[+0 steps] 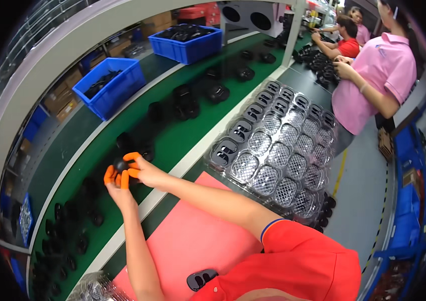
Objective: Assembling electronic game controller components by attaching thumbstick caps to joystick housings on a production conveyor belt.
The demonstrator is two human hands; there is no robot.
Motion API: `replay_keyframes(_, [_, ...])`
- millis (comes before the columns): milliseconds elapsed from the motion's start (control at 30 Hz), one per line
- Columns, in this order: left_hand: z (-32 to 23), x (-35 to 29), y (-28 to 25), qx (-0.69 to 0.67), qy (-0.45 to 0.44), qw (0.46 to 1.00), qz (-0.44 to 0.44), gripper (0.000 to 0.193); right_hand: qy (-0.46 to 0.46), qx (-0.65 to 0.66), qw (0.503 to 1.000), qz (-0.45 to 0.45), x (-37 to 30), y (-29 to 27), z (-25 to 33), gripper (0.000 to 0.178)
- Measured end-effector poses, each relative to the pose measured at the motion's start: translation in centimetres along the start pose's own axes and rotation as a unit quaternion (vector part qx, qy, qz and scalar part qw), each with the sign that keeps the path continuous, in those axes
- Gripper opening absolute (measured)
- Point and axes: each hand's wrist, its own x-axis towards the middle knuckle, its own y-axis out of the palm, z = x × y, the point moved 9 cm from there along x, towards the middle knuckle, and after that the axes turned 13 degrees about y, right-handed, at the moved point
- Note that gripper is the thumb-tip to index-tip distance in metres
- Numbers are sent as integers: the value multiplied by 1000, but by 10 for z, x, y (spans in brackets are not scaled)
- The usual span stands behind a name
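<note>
Over the green belt (198, 131), our left hand (118, 186) and right hand (143, 170) come together, orange-covered fingertips pinching a small black part (120, 164) between them. Dark pieces crowd the belt just beyond. We have a white rail (191, 156) between belt and pink mat (193, 220), with a clear tray (260, 142), partly filled, to our right. Past the belt stand two dark-filled blue bins (125, 99).

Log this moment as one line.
left hand: holds black part | right hand: at same part | below: green surface | nearby: clear compartment tray, pink mat
</note>
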Motion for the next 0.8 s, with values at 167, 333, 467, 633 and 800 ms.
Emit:
replay_keyframes(167, [-15, -4, 28, -20, -11, 999, 26, 47, 12, 4, 1000, -9, -5, -22, 3, 46])
replay_keyframes(333, [-22, -4, 22, 22, 7, 997, 76, 49, 40, -10, 999, 9, -9, -18, 4, 46])
replay_keyframes(467, [-1, -5, 9, -98, -79, 992, 19, 40, 11, 12, 1000, -20, -5, -36, 10, 39])
replay_keyframes(633, [36, -8, -2, -334, -242, 906, -96, 36, -321, -459, 771, -304, -29, -57, 52, 28])
replay_keyframes(800, [29, 4, 1, -292, -223, 919, -144, 26, -199, -670, 603, -385, -21, -81, 34, 39])
